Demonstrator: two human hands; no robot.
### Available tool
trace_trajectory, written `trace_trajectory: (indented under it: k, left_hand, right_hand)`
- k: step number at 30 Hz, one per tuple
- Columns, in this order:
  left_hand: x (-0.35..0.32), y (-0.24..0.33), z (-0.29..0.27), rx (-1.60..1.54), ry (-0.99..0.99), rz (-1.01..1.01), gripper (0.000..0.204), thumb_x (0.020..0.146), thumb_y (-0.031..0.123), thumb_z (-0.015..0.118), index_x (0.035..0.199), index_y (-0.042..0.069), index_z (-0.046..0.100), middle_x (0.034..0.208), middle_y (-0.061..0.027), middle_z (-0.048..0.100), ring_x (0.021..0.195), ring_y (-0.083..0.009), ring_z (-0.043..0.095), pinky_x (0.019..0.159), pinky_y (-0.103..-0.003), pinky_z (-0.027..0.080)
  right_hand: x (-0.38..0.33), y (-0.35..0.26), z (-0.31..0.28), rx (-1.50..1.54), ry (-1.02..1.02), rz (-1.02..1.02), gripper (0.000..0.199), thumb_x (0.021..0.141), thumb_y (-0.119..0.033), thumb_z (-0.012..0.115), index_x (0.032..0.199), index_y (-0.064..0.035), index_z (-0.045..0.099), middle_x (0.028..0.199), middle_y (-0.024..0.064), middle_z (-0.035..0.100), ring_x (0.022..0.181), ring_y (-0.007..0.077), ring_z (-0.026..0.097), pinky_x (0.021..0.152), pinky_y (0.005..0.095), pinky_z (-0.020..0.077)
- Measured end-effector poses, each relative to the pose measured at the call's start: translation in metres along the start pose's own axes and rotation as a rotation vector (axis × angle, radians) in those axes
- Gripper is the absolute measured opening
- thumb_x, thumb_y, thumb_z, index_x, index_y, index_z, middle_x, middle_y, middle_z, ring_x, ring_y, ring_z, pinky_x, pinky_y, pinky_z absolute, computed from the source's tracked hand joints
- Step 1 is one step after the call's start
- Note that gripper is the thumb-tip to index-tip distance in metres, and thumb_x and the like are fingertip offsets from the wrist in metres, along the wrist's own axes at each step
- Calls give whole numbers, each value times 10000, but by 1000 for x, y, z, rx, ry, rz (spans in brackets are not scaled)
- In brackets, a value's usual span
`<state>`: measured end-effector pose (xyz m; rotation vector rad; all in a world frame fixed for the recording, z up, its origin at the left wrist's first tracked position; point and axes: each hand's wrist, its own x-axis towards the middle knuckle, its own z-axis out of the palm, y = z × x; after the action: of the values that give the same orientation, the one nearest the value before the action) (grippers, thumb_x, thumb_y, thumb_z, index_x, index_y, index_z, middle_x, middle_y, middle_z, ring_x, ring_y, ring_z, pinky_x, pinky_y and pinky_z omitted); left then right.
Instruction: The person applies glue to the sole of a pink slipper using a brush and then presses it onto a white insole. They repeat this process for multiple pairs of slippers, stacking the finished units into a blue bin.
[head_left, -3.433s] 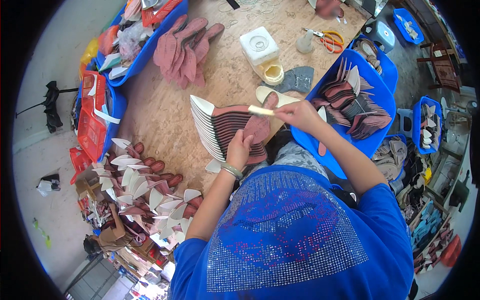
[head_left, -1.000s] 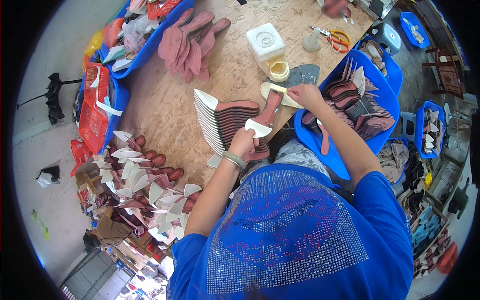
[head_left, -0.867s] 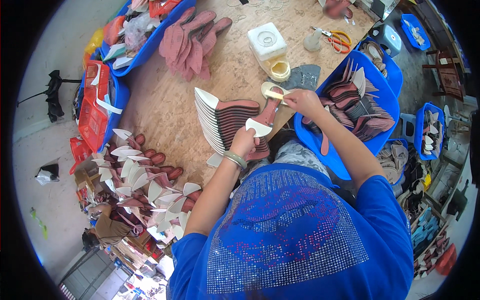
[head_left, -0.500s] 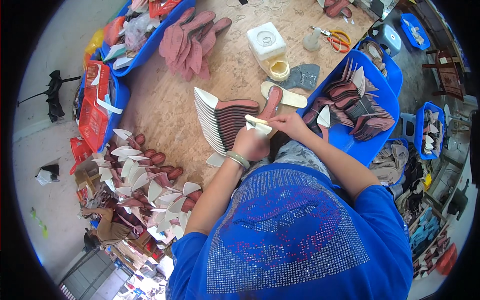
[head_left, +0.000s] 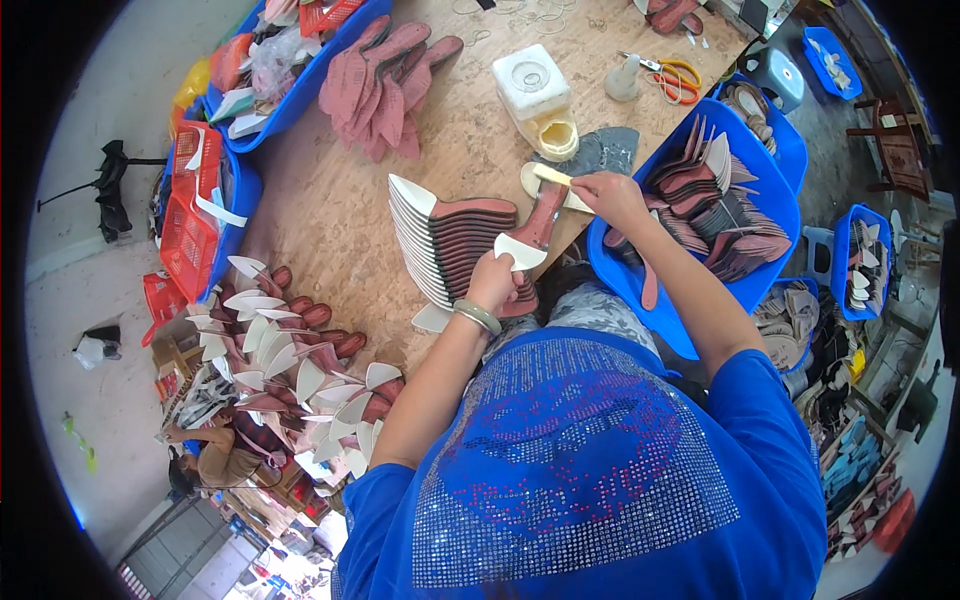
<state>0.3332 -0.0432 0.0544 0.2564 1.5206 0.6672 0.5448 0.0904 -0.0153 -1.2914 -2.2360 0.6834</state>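
My left hand [head_left: 494,286] grips the white toe end of a shoe insole [head_left: 545,212], a dark-red piece slanting up and away over the table edge. My right hand [head_left: 614,200] pinches a pale yellow flat stick, perhaps a brush [head_left: 552,175], whose tip lies across the insole's far heel end. Left of them lies a fanned stack of insoles [head_left: 458,238] with white toes. Behind the held insole, a cream insole-shaped piece [head_left: 529,180] is partly hidden. A white plastic container with a yellowed, cut-open mouth [head_left: 557,136] stands just beyond.
At right, a blue tub [head_left: 655,318] holds more insoles. Orange-handled scissors [head_left: 678,82] and a small whitish bottle [head_left: 622,80] lie farther back. Pink insoles [head_left: 375,95] are piled far left; many white-toed ones [head_left: 300,365] cover the near left. A person [head_left: 215,460] is at lower left.
My right hand has moved up and away with the pale stick, from the white toe to the insole's heel end. The white toe, blurred before, now shows clearly in my left hand.
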Motion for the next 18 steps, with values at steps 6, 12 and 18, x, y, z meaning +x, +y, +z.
trace_trajectory:
  k: [6, 12, 18]
  left_hand:
    - [0, 4, -4, 10, 12, -42, 168, 868, 125, 416, 921, 18, 534, 614, -14, 486, 448, -80, 370, 391, -244, 291]
    - [1, 4, -4, -41, 12, -60, 157, 872, 131, 426, 921, 21, 526, 631, -13, 485, 458, -74, 378, 392, -237, 294]
    - [4, -2, -5, -124, -1, -90, 147, 874, 127, 432, 930, 19, 514, 647, -10, 477, 482, -67, 395, 393, -229, 299]
  right_hand:
    - [-18, -27, -6, 26, -323, -154, 170, 810, -293, 635, 880, -167, 726, 753, 90, 668, 672, 279, 639, 601, 393, 507]
    - [0, 18, 10, -47, -135, 34, 217, 837, -333, 589, 897, -172, 722, 834, 85, 685, 747, 270, 659, 651, 391, 528]
    - [-24, 28, 3, -106, -137, 147, 222, 843, -322, 595, 946, -166, 713, 838, 97, 685, 741, 277, 659, 644, 398, 525]
